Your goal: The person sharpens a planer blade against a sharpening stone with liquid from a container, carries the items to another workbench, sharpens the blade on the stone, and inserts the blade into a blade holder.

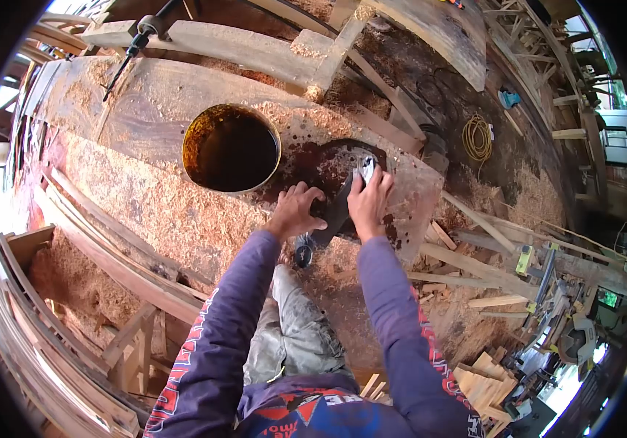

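Block (338, 208) between your left hand (295, 212) and right hand (372, 204), bucket (195, 146) close by

Nearest you, your purple sleeves (236, 314) reach forward on either side of your pale trousers (299, 336). A small, round, black object (303, 255) sits just in front of your trousers, close to your left wrist. Beyond it the dark block lies aslant on the bench (419, 186). Your right fingers are closed on a small metal piece (367, 169) near the block's far end. Your left fingers are curled, with thumb and forefinger apart, at the block's left side; the view is too poor there to tell whether they grip it.

A dark wet patch (313, 164) spreads across the bench past your fingertips. The open bucket, with dark liquid inside, stands at its left and crowds the space ahead of your left hand. Wood shavings (138, 175) lie thick to the left of the bucket, and a long timber (109, 244) runs along your left side. To your right, offcuts (478, 387) lie heaped low down, with a circular saw (578, 339) farther out.

Past the bench's far edge, a heavy beam (247, 51) stretches across the way. A drill (140, 42) with a long bit points down toward the bench's far left. Farther off to the right, a coiled yellow cord (468, 139) lies on the littered floor (437, 87), near a small blue item (508, 98).
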{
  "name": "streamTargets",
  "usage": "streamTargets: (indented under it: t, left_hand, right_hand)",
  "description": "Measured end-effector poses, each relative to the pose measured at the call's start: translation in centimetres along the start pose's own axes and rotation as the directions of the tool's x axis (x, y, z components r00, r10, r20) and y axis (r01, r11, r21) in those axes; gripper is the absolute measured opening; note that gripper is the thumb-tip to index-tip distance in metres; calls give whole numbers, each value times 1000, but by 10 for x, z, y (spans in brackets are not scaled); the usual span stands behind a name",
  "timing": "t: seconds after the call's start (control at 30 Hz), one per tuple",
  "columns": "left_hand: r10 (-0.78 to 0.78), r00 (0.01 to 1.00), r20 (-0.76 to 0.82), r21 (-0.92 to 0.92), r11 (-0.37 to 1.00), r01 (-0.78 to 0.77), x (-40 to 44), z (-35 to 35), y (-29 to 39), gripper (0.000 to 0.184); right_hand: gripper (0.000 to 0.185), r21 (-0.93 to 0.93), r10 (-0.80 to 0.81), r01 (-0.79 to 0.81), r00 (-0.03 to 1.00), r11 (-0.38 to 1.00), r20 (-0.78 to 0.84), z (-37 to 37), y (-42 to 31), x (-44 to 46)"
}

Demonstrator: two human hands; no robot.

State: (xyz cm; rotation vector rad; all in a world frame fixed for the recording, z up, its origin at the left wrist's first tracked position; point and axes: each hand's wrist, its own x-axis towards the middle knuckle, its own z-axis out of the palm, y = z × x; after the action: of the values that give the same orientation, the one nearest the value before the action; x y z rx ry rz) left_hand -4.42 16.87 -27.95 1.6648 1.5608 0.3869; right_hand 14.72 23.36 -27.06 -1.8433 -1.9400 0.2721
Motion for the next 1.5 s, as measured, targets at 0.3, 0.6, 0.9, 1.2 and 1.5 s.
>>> streamTargets:
  t: [0.3,0.6,0.9,1.2,1.5]
  left_hand:
    - [25,1000,17,-5,1000,-25,-1,-7,-1,75]
    - [18,1000,21,30,999,-18,-1,-7,2,75]
    - [14,1000,6,8,1000,-14,-3,-5,0,74]
    - [36,994,-98,-80,996,-44,-14,-3,3,66]
    - [80,955,-285,-133,984,-122,-22,11,1,51]
  right_hand:
    - [50,97,15,-11,999,995,-44,-4,-7,-5]
    - [60,-12,-33,32,997,999,-70,5,4,-25]
    - [55,-101,-71,65,996,993,-59,7,7,-49]
    - [66,-45,34,-31,996,999,78,5,4,-60]
    - [66,-124,-44,43,999,991,-3,8,13,-62]
